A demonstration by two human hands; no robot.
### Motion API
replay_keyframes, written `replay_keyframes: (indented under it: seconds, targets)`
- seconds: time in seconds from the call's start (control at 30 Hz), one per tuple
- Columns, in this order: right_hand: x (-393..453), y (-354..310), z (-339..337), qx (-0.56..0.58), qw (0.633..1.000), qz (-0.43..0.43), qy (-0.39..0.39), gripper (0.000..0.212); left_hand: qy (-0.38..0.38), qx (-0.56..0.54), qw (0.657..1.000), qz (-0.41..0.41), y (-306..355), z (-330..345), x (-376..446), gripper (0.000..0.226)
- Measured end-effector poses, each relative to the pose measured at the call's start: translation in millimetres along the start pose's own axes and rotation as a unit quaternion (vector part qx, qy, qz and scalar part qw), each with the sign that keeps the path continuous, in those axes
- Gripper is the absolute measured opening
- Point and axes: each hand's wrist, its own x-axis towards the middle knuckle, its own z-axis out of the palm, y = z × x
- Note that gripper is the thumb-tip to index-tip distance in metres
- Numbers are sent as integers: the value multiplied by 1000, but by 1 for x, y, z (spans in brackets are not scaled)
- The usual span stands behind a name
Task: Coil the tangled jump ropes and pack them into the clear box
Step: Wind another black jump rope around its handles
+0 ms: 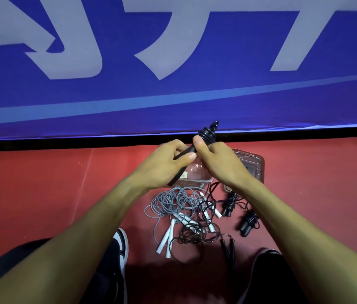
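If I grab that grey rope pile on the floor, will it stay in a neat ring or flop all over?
Probably flop. The grey rope lies in loose thin loops with nothing tying them, so they would likely sag and spill. Its white handles look stiff and would dangle. It crosses the black rope, so that may drag along.

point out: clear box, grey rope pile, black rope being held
clear box (191,179): head view, near rim.
grey rope pile (173,200): head view, middle of the loops.
black rope (207,133): head view, wound top above the hands.
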Motion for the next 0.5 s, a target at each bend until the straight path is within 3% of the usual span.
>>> replay_keyframes:
  seconds: [0.13, 0.27, 0.33, 0.43, 0.5]
  targets:
    - [-1, 0, -3, 29, 999, -21, -41, 61, 43, 18, 999, -3, 3, -6, -2, 32]
    - [-3, -3, -5, -51, 996, -60, -49, 63, 74, 85, 994, -15, 3, -4, -4, 46]
    - [-2, -3, -4, -65, 995, -66, -38, 65, 64, 63, 996, -17, 2, -1, -3, 43]
    - [-3, -4, -2, -104, 990, -93, -18, 62, -1, -33, 999, 16, 3, 2, -5, 16]
    - [-6, -6, -3, -120, 985, -123, -24, 54, -19, -31, 999, 26, 3, 5, -6, 16]
